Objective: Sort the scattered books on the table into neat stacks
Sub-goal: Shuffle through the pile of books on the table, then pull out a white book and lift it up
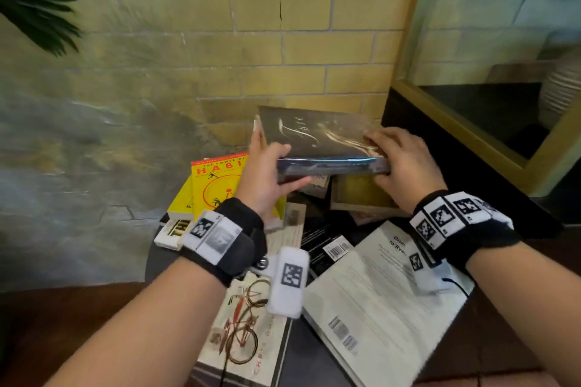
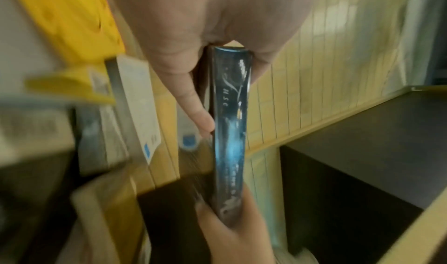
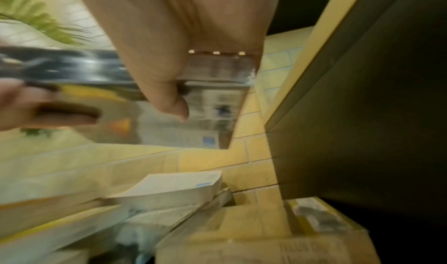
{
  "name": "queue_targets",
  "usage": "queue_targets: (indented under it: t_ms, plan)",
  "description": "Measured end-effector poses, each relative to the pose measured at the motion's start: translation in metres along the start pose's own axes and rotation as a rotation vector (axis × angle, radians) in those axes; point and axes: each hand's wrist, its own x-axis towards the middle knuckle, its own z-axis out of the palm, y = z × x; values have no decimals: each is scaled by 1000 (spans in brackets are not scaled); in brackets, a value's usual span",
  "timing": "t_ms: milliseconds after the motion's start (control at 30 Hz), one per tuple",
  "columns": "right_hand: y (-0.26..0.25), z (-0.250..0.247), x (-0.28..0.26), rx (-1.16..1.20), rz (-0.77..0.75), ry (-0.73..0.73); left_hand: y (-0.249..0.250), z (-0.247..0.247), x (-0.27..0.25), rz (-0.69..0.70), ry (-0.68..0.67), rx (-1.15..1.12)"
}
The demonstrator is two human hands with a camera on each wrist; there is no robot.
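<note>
A dark book (image 1: pixel 317 135) with pale script on its cover is held in the air above the table, tilted, its glossy blue spine (image 2: pixel 231 124) toward me. My left hand (image 1: pixel 267 166) grips its left end, thumb on one cover and fingers on the other. My right hand (image 1: pixel 399 163) grips the right end (image 3: pixel 217 71), fingers curled over the top. Under it lie scattered books: a yellow "Habit" book (image 1: pixel 217 185), a tan book (image 1: pixel 358 194), a black book with a barcode (image 1: pixel 323 245), a bicycle-cover book (image 1: pixel 248 330) and a large white book (image 1: pixel 377 301).
The small dark table (image 1: pixel 157 264) stands against a yellow brick wall (image 1: pixel 251 40). A black cabinet with a gold frame (image 1: pixel 471 147) sits close on the right. Plant leaves (image 1: pixel 34 12) hang at the upper left. A small white book (image 1: pixel 173 232) lies at the table's left edge.
</note>
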Motion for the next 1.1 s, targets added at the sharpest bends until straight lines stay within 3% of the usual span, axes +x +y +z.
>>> queue_targets:
  t_ms: [67,300,433,567,767,967,1033,1100]
  plan:
    - [-6,1,11,50,-4,-34,13,-23,6,30,50,8]
    - [-76,58,39,205,-253,-172,24,-114,20,52,299,173]
    - [-101,84,31,277,-236,-324,16,-155,17,5,311,379]
    - [-104,87,30,218,-252,-355,5,-174,15,-23,313,557]
    - [-95,70,25,164,-241,-432,7,-170,5,76,312,712]
    - [-57,37,-3,55,-22,-418,14,-119,-40,362,360,1043]
    - [-43,31,-17,12,76,-501,7,-90,-65,425,255,1079]
    - [-29,25,-33,-45,153,-623,-8,-71,-84,391,72,1089]
